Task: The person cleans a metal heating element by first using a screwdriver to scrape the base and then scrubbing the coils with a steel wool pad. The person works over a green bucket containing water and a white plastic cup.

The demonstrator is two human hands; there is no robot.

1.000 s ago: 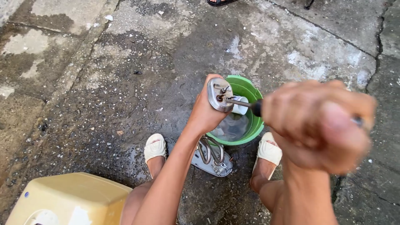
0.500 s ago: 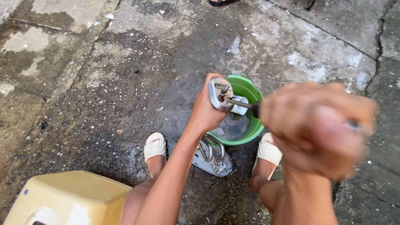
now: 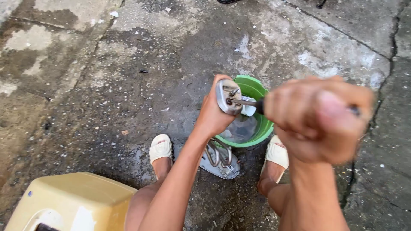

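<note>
The left hand [image 3: 216,113] grips a dull oval metal plate [image 3: 227,96] with studs; the right hand [image 3: 319,117], at three o'clock, clenches a screwdriver [image 3: 250,103] above the green bowl [image 3: 261,128].

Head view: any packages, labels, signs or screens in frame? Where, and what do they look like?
None that can be made out: no package, sign or screen.
Nearest candidate: a small blue dot on the yellow plastic stool, bottom left; too small to tell whether it is a sticker.
Green bowl, metal part in the left hand and screwdriver in the right hand: no visible labels.
</note>
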